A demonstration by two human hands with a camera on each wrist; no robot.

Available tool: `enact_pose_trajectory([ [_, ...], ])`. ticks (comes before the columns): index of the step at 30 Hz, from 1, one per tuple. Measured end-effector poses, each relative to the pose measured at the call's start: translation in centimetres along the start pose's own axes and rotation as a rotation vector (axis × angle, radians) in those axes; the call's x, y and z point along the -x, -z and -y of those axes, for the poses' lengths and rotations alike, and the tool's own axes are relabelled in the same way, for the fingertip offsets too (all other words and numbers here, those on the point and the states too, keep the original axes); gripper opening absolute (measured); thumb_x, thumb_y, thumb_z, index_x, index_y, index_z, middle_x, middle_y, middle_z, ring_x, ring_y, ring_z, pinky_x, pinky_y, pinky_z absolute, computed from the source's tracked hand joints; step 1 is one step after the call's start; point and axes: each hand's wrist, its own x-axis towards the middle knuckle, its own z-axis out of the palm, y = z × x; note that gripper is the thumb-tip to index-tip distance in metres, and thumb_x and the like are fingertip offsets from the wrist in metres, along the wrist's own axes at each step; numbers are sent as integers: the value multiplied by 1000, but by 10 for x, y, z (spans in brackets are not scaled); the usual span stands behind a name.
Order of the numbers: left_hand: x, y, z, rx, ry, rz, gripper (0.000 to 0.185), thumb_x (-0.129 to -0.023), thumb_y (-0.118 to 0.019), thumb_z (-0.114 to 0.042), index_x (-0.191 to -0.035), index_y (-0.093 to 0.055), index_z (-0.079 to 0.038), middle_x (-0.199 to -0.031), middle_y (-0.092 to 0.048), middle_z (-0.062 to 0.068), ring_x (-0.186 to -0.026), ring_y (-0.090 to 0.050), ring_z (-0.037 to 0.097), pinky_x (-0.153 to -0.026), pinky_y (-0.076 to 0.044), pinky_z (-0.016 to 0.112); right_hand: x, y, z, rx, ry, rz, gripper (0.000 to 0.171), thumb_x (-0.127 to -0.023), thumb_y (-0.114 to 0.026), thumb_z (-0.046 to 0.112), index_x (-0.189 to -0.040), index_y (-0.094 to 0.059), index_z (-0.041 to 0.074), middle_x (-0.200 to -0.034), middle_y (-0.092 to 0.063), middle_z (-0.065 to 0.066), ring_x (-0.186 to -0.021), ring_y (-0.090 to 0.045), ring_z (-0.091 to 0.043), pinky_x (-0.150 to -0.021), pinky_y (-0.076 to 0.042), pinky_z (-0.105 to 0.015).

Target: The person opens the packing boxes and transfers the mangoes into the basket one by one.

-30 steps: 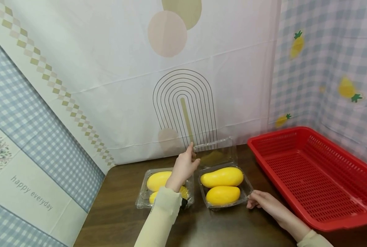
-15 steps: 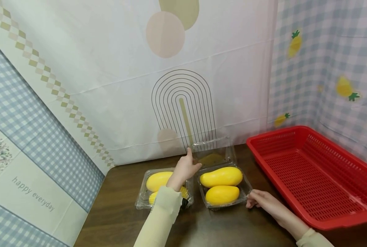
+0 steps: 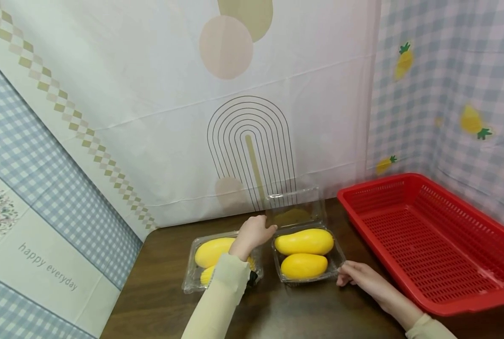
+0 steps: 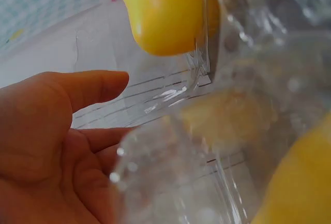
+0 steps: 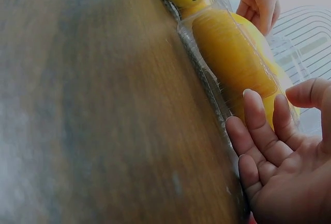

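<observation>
The open clear clamshell box [image 3: 307, 254] sits on the brown table [image 3: 163, 292], near the far wall and just left of the red basket [image 3: 430, 245]. Two yellow mangoes lie in its tray: the far mango [image 3: 304, 241] and the near mango [image 3: 304, 266], side by side and touching. Its lid [image 3: 294, 207] stands up behind the tray, tilted back towards the wall.

Your right hand [image 3: 358, 278] rests at the tray's near right corner, fingers loosely bent against the plastic rim; in the right wrist view the fingertips [image 5: 253, 110] lie along the box's side wall [image 5: 217, 94], not curled round it. Your left hand [image 3: 254, 233] is at the tray's far left corner, just below the lid's left edge. In the left wrist view the palm [image 4: 46, 151] is spread, thumb and fingers relaxed, with clear plastic [image 4: 176, 94] just beside it; you cannot tell whether it touches the plastic.

Just to the left, a second clamshell box [image 3: 218, 261] lies shut with yellow mangoes inside, partly hidden under your left sleeve [image 3: 222, 301]. Patterned cloths hang behind and to both sides of the table.
</observation>
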Motion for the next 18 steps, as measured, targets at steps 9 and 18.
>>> enact_pose_trajectory([
  [9,-1,-2,4,-45,2,49,43,-100,-60,-36,-116,-69,3,-110,-69,19,-94,-67,32,-82,-53,45,1,0,0,0,-9,13,39,-110,-37,26,-100,-61,-2,-91,-67,-6,-90,-64,-20,-81,-43,-38],
  [18,-4,-2,2,-151,-15,112,31,-99,-61,-26,-73,-54,-12,-65,-43,2,-58,-42,18,-59,-38,34,0,1,0,12,-4,-8,38,-109,-38,25,-103,-62,-3,-92,-68,-7,-90,-63,-19,-82,-43,-37],
])
